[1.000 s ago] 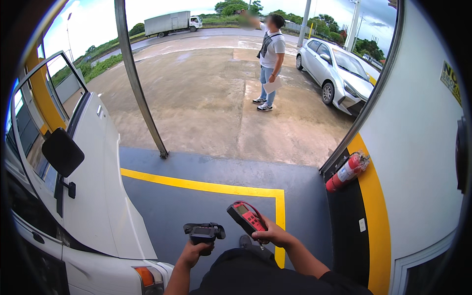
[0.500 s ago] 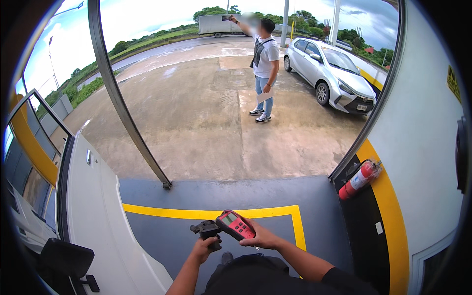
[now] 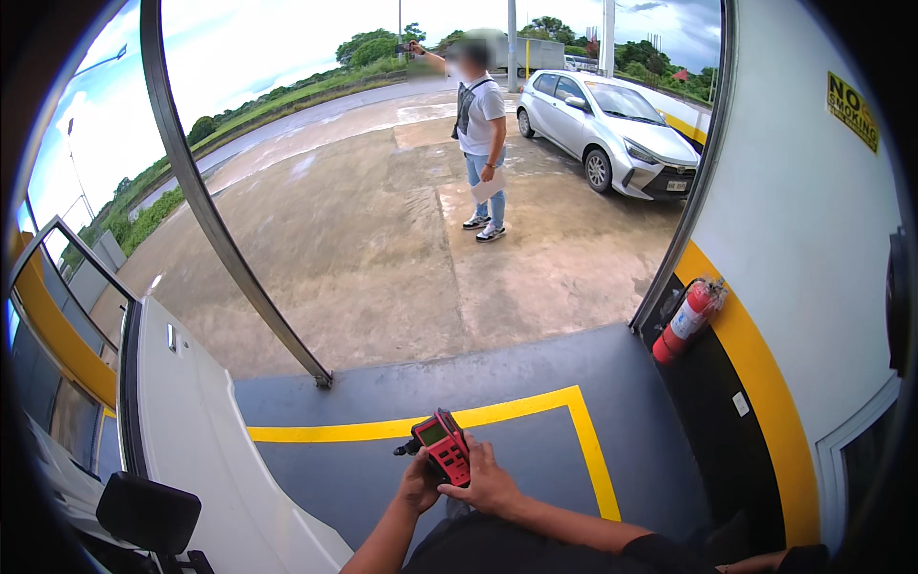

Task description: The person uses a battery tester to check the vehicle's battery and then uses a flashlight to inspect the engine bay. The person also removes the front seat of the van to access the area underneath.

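Observation:
My right hand (image 3: 488, 480) is closed around the right side and lower end of a red-and-black handheld meter (image 3: 445, 448), which has a small screen and several dark buttons. The meter is tilted, with its face toward me. Against its lower left side, my left hand (image 3: 418, 484) is closed. A black device with a knobby end (image 3: 407, 447) sticks out to the left above that hand, mostly hidden behind the meter. The left fingers are partly covered, and their grip on the black device shows only in part.
A white vehicle door (image 3: 196, 402) and black mirror (image 3: 148, 512) stand at left. A red fire extinguisher (image 3: 687, 320) hangs on the right wall. Outside, a person (image 3: 483, 124) raises a phone near a silver car (image 3: 612, 129). Another person's forearm (image 3: 753, 564) shows at lower right.
My hands have come together; the meter now stands more upright and covers most of the black device. The view has shifted right, and a forearm has appeared at lower right.

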`<action>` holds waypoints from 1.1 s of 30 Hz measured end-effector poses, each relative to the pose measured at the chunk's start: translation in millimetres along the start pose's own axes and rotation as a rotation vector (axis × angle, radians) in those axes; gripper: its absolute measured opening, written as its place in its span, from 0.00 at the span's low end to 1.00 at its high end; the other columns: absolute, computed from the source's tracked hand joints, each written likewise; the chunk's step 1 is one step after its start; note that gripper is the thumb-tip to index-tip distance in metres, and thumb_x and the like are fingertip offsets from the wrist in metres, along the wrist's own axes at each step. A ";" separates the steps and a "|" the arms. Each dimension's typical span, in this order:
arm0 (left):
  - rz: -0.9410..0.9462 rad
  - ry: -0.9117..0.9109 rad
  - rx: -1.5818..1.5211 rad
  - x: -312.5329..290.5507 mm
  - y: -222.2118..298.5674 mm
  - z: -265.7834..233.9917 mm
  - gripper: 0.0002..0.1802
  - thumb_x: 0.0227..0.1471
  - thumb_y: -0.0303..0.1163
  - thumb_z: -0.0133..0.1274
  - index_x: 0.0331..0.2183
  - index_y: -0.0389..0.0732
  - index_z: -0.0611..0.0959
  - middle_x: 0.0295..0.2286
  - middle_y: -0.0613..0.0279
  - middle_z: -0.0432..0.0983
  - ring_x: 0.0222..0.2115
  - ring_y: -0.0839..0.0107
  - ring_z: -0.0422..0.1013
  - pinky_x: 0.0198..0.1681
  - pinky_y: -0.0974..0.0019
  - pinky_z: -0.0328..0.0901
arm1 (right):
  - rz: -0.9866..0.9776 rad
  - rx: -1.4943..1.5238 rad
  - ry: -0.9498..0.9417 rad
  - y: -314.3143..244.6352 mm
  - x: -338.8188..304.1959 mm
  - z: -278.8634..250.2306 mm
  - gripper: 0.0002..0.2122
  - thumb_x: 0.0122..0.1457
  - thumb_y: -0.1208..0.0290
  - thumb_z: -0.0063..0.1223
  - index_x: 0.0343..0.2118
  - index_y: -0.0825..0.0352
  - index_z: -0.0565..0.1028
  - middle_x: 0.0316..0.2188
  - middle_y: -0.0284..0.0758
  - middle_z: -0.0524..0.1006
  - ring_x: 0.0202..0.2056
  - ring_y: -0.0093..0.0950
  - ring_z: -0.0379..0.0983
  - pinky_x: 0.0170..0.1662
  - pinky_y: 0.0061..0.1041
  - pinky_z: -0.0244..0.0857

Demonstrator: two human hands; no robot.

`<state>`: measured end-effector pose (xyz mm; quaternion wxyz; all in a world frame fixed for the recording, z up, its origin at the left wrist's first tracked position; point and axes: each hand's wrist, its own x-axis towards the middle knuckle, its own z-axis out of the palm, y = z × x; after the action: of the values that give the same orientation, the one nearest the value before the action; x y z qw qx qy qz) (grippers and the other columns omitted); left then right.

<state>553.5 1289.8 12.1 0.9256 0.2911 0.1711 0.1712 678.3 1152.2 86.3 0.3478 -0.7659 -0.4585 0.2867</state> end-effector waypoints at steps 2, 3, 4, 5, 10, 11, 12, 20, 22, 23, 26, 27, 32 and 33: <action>-0.011 -0.058 0.003 -10.1 -11.2 9.6 0.46 0.58 0.64 0.56 0.67 0.45 0.67 0.62 0.54 0.69 0.61 0.56 0.68 0.65 0.45 0.63 | -0.058 -0.085 0.015 9.5 -19.0 0.7 0.58 0.53 0.37 0.65 0.72 0.73 0.43 0.59 0.55 0.61 0.54 0.55 0.72 0.56 0.46 0.71; -0.015 -0.082 0.003 -17.7 -16.0 13.1 0.47 0.58 0.65 0.56 0.67 0.45 0.67 0.62 0.54 0.70 0.61 0.56 0.69 0.65 0.45 0.63 | -0.088 -0.127 0.019 9.8 -29.7 0.3 0.58 0.54 0.36 0.63 0.72 0.74 0.42 0.59 0.55 0.62 0.54 0.55 0.73 0.54 0.46 0.72; -0.022 -0.082 -0.017 -24.8 -20.7 16.2 0.48 0.57 0.65 0.56 0.67 0.45 0.66 0.62 0.54 0.69 0.61 0.55 0.69 0.65 0.45 0.64 | -0.079 -0.138 -0.018 9.6 -40.9 -1.6 0.58 0.55 0.35 0.61 0.72 0.75 0.42 0.59 0.55 0.62 0.54 0.54 0.73 0.55 0.46 0.72; -0.029 -0.083 -0.036 -31.4 -25.2 18.7 0.49 0.56 0.66 0.57 0.67 0.45 0.66 0.62 0.54 0.69 0.61 0.55 0.69 0.65 0.45 0.64 | -0.069 -0.149 -0.054 8.5 -52.2 -4.9 0.58 0.56 0.34 0.60 0.72 0.76 0.42 0.60 0.55 0.62 0.55 0.54 0.72 0.55 0.45 0.71; -0.023 -0.104 -0.084 -57.6 -51.1 26.8 0.51 0.56 0.71 0.53 0.68 0.46 0.65 0.62 0.52 0.69 0.61 0.53 0.69 0.65 0.43 0.64 | -0.088 -0.062 -0.079 7.5 -102.5 -10.0 0.54 0.60 0.34 0.55 0.72 0.75 0.45 0.61 0.56 0.62 0.59 0.53 0.70 0.60 0.44 0.68; -0.054 -0.112 -0.117 -63.2 -54.8 27.5 0.51 0.56 0.72 0.52 0.67 0.46 0.65 0.62 0.52 0.69 0.60 0.53 0.69 0.64 0.43 0.65 | -0.092 0.004 -0.074 5.2 -109.2 -14.0 0.52 0.61 0.35 0.55 0.72 0.74 0.46 0.62 0.56 0.62 0.60 0.52 0.69 0.61 0.44 0.67; -0.090 -0.123 -0.152 -67.5 -60.2 28.9 0.51 0.56 0.72 0.51 0.67 0.46 0.66 0.62 0.51 0.69 0.60 0.53 0.69 0.64 0.43 0.65 | -0.091 0.070 -0.065 5.1 -117.5 -16.3 0.51 0.62 0.36 0.54 0.72 0.74 0.47 0.63 0.56 0.62 0.61 0.52 0.68 0.62 0.44 0.66; -0.104 -0.121 -0.112 -88.7 -82.1 50.2 0.51 0.57 0.73 0.48 0.67 0.46 0.66 0.61 0.51 0.71 0.58 0.54 0.71 0.62 0.45 0.67 | -0.079 0.185 0.008 25.6 -153.4 -3.6 0.48 0.63 0.41 0.56 0.72 0.72 0.48 0.64 0.58 0.61 0.64 0.52 0.64 0.66 0.42 0.61; -0.112 -0.130 -0.122 -93.9 -82.4 49.9 0.51 0.57 0.73 0.48 0.67 0.45 0.66 0.61 0.52 0.71 0.58 0.54 0.72 0.62 0.46 0.67 | -0.080 0.189 0.006 23.6 -158.0 -2.3 0.47 0.63 0.42 0.57 0.72 0.73 0.48 0.64 0.58 0.61 0.64 0.52 0.65 0.66 0.42 0.61; -0.121 -0.131 -0.140 -95.5 -82.5 46.1 0.51 0.57 0.73 0.48 0.67 0.45 0.66 0.61 0.52 0.70 0.58 0.54 0.71 0.62 0.46 0.67 | -0.073 0.194 -0.002 20.8 -159.8 -2.9 0.48 0.63 0.42 0.58 0.72 0.73 0.48 0.64 0.58 0.61 0.64 0.51 0.65 0.66 0.41 0.61; -0.106 -0.138 -0.122 -97.6 -83.5 47.6 0.50 0.58 0.72 0.48 0.67 0.45 0.66 0.62 0.52 0.70 0.59 0.54 0.71 0.62 0.45 0.68 | -0.063 0.228 -0.019 19.8 -161.4 -2.4 0.48 0.63 0.43 0.59 0.72 0.73 0.49 0.64 0.59 0.61 0.63 0.50 0.66 0.67 0.41 0.60; -0.094 -0.140 -0.103 -98.4 -83.5 49.6 0.50 0.58 0.72 0.47 0.68 0.45 0.66 0.62 0.52 0.69 0.59 0.54 0.71 0.62 0.45 0.68 | -0.062 0.245 -0.024 20.0 -161.9 -1.7 0.47 0.63 0.44 0.59 0.72 0.73 0.49 0.65 0.59 0.61 0.63 0.50 0.66 0.67 0.41 0.60; -0.123 -0.098 -0.073 -100.8 -82.5 33.1 0.52 0.57 0.74 0.47 0.69 0.47 0.63 0.63 0.52 0.66 0.60 0.49 0.69 0.62 0.39 0.66 | -0.095 0.224 0.014 27.1 -158.0 10.1 0.47 0.63 0.45 0.60 0.72 0.73 0.49 0.64 0.59 0.62 0.62 0.48 0.67 0.66 0.40 0.61; -0.127 -0.085 -0.062 -101.1 -81.8 29.3 0.52 0.57 0.74 0.47 0.69 0.48 0.62 0.64 0.52 0.65 0.60 0.47 0.68 0.63 0.36 0.65 | -0.105 0.223 0.020 27.1 -157.0 11.0 0.47 0.63 0.45 0.60 0.72 0.73 0.49 0.64 0.59 0.62 0.62 0.48 0.68 0.66 0.40 0.61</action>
<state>494.3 1170.5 7.8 0.9496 0.2577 0.1443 0.1047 618.4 1004.5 77.1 0.4497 -0.7002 -0.4599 0.3097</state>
